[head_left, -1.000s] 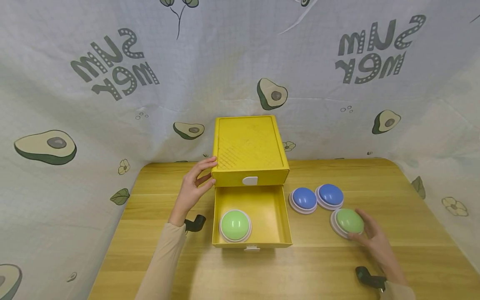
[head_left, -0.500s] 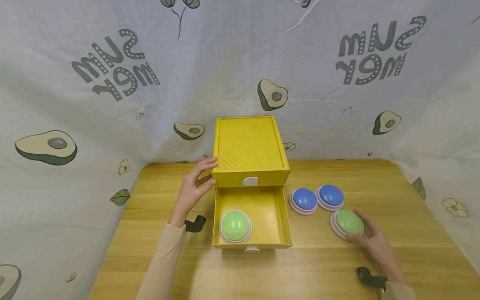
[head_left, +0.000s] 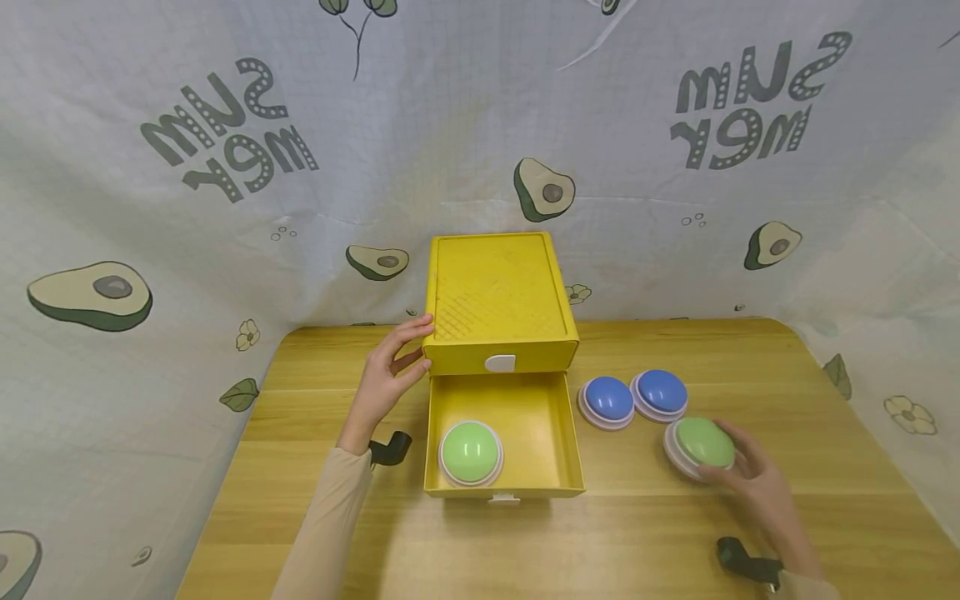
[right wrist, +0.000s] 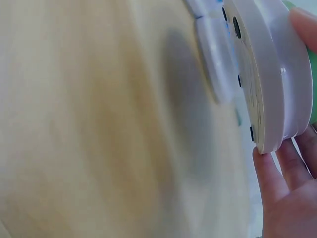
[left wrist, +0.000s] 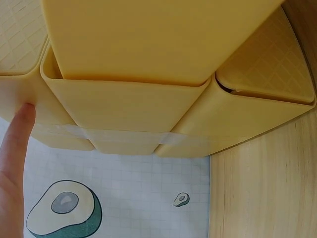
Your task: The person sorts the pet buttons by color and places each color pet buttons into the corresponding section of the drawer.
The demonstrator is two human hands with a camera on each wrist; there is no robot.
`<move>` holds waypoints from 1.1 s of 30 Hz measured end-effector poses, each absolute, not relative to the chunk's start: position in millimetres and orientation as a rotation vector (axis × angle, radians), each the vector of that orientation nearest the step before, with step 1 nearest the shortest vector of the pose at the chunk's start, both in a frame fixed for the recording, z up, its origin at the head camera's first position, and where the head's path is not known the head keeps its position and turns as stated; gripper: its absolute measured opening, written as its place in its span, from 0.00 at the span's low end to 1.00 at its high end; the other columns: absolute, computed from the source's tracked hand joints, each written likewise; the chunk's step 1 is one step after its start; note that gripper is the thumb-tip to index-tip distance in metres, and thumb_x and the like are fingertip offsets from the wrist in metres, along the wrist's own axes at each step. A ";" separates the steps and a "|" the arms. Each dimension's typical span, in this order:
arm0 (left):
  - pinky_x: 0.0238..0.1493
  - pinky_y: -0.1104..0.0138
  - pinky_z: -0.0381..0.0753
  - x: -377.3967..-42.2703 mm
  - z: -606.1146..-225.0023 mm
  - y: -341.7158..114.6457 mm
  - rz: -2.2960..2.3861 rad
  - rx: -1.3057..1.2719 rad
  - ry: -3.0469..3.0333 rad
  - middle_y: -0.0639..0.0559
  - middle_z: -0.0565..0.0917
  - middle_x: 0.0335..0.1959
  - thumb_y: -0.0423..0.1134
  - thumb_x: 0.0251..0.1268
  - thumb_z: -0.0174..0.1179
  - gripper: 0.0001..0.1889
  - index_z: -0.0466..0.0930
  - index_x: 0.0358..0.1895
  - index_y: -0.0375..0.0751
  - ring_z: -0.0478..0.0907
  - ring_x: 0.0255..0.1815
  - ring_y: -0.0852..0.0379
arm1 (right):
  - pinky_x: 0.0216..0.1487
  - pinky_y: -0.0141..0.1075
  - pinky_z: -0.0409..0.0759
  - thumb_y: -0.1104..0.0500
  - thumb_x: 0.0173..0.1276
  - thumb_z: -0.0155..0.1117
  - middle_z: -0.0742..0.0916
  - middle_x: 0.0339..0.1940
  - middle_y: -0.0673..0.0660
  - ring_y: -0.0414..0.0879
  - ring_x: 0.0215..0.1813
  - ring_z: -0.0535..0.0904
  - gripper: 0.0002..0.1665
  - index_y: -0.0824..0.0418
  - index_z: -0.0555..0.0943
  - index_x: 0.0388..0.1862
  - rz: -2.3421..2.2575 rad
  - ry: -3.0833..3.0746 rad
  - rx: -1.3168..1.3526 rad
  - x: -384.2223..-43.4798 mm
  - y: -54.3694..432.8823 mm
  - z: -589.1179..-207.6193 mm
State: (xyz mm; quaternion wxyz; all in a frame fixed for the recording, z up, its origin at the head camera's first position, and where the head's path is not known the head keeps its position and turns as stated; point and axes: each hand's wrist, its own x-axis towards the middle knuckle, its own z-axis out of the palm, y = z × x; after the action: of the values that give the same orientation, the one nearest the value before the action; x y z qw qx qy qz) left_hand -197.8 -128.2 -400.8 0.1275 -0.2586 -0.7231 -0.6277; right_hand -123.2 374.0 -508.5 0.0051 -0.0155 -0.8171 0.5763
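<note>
A yellow two-drawer box (head_left: pixel 495 292) stands at the back of the table with its lower drawer (head_left: pixel 536 433) pulled out. My left hand (head_left: pixel 382 375) rests against the box's left side, one finger pressing its wall in the left wrist view. Inside that drawer, at the left front, sits a green dome button (head_left: pixel 471 452) on a white base. My right hand (head_left: pixel 761 483) grips another green dome button (head_left: pixel 703 443) by its edge, right of the drawer. In the right wrist view its white underside (right wrist: pixel 255 74) shows, tilted and raised off the table.
Two blue dome buttons, one (head_left: pixel 608 398) nearer the drawer and one (head_left: pixel 660 392) beside it, lie right of the box. A patterned cloth (head_left: pixel 637 125) hangs behind the wooden table (head_left: pixel 637 550). The upper drawer (head_left: pixel 536 358) is closed.
The green button in my right hand has lifted and tilted, shifting slightly right with the hand. My left hand, the box and the other buttons stay in place.
</note>
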 end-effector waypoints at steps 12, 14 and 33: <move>0.59 0.53 0.74 -197.6 -400.4 -128.1 -1.831 -0.754 -2.096 0.32 0.67 0.65 0.17 0.59 0.58 0.21 0.71 0.57 0.22 0.68 0.65 0.54 | 0.57 0.18 0.64 0.75 0.64 0.59 0.64 0.73 0.44 0.39 0.73 0.53 0.43 0.55 0.59 0.75 2.010 -2.367 0.062 -115.0 358.5 -466.8; 0.58 0.53 0.74 -197.7 -400.4 -127.9 -1.834 -0.756 -2.093 0.32 0.67 0.65 0.16 0.59 0.58 0.21 0.71 0.57 0.22 0.68 0.65 0.54 | 0.53 0.17 0.68 0.76 0.63 0.59 0.65 0.72 0.45 0.38 0.71 0.58 0.43 0.56 0.59 0.75 2.026 -2.343 0.090 -114.4 353.4 -458.9; 0.57 0.52 0.74 -196.8 -401.7 -127.2 -1.825 -0.743 -2.097 0.32 0.67 0.65 0.17 0.59 0.57 0.21 0.71 0.58 0.23 0.68 0.65 0.54 | 0.62 0.22 0.64 0.87 0.50 0.60 0.72 0.68 0.55 0.40 0.67 0.65 0.46 0.73 0.61 0.70 1.992 -2.215 0.532 -109.3 292.1 -399.8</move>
State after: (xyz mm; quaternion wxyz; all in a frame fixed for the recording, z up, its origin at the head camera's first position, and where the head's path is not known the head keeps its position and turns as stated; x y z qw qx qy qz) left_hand -196.8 -127.2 -401.7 0.1315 -0.2559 -0.7224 -0.6288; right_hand -109.3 292.1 -399.8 0.0578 0.1754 -0.7307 0.6572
